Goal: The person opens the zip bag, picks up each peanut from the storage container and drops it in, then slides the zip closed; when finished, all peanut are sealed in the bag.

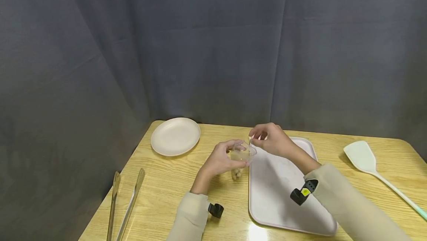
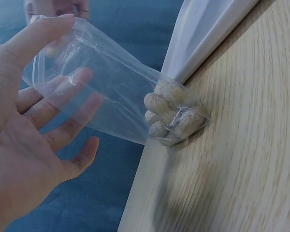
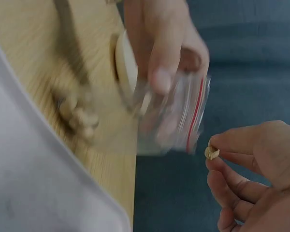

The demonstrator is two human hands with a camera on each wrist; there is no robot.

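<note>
My left hand [image 1: 221, 158] holds a clear zip bag [image 2: 116, 92] near its mouth, with the thumb at the rim and the fingers behind the plastic. Several unshelled peanuts [image 2: 171, 113] sit bunched in the bottom corner of the bag, low over the table. A red zip line runs along the bag's top in the right wrist view. Right beside that opening, my right hand [image 3: 261, 166] pinches a single peanut [image 3: 211, 153] between thumb and fingertips.
A pale rectangular tray [image 1: 283, 189] lies under my right forearm. At the back left is a round plate [image 1: 175, 136]. Metal tongs [image 1: 130, 207] rest at the left front, and a white spatula [image 1: 361, 156] with a green-ended handle lies right. A dark curtain [image 1: 213, 48] hangs behind.
</note>
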